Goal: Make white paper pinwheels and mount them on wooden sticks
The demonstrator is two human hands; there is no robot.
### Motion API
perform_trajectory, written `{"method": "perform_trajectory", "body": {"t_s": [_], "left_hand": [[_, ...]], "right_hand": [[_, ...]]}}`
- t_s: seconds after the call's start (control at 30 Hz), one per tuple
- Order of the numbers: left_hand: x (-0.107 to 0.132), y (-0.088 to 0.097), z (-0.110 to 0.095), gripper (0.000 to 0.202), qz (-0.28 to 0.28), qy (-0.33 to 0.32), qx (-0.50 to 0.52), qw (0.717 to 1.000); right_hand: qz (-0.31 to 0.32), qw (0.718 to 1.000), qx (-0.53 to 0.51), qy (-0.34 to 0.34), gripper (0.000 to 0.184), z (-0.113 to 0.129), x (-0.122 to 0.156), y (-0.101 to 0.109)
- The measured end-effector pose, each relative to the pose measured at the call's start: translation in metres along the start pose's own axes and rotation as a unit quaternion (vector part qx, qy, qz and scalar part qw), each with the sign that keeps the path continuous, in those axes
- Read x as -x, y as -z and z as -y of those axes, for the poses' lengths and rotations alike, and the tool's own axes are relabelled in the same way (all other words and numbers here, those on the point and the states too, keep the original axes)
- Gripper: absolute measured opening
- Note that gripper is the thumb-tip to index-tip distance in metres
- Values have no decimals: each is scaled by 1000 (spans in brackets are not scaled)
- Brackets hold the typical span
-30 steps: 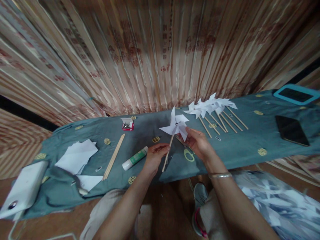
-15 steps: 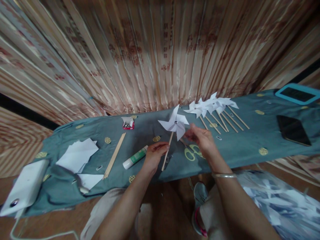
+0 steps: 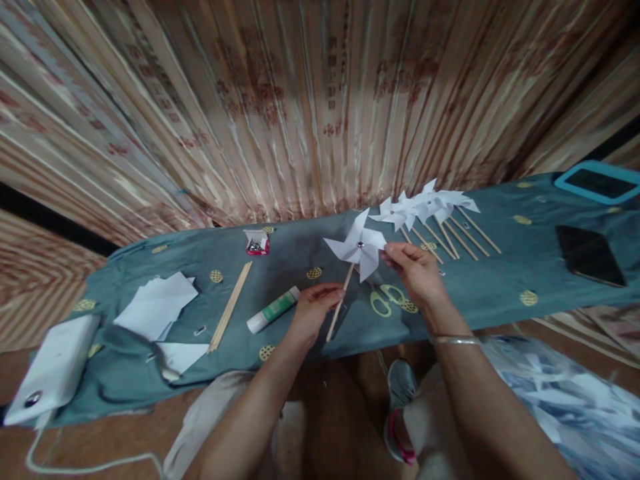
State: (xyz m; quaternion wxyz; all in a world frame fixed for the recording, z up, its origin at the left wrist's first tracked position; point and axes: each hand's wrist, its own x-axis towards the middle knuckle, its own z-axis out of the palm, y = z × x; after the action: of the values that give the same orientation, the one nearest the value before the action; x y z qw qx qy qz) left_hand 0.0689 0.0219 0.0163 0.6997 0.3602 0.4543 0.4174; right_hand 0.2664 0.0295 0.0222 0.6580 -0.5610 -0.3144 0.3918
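My left hand point(image 3: 314, 310) is closed around the wooden stick of a white paper pinwheel point(image 3: 359, 245), holding it upright over the teal cloth-covered table point(image 3: 500, 293). My right hand point(image 3: 417, 272) pinches the tip of the pinwheel's right blade with thumb and fingers. A silver pin sits at the pinwheel's centre. Yellow-handled scissors point(image 3: 381, 301) lie on the cloth just below my right hand.
Several finished pinwheels point(image 3: 430, 210) lie at the back right. A glue stick point(image 3: 273, 311), loose wooden sticks point(image 3: 231, 305), a pin box point(image 3: 256, 243), white paper sheets point(image 3: 155, 308), a white device point(image 3: 50, 370), a black phone point(image 3: 590, 256) and a blue-framed tablet point(image 3: 597, 183) rest on the cloth.
My right hand moved up from under the pinwheel to its right blade tip. The pinwheel shifted slightly right, and the scissors came into view beneath the hand.
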Motion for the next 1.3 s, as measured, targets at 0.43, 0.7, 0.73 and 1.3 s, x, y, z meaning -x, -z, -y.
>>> {"method": "perform_trajectory", "body": {"t_s": [0.43, 0.7, 0.73, 1.3], "left_hand": [[-3, 0, 2, 25, -30, -23, 22, 999], [-4, 0, 1, 27, -52, -19, 40, 998], [-4, 0, 1, 27, -52, -18, 41, 998], [-1, -1, 5, 25, -38, -16, 24, 999]], "right_hand": [[36, 999, -6, -29, 30, 3, 11, -10], [66, 994, -26, -78, 37, 2, 18, -17], [72, 994, -31, -81, 38, 2, 19, -18], [89, 981, -128, -119, 37, 4, 24, -21]]}}
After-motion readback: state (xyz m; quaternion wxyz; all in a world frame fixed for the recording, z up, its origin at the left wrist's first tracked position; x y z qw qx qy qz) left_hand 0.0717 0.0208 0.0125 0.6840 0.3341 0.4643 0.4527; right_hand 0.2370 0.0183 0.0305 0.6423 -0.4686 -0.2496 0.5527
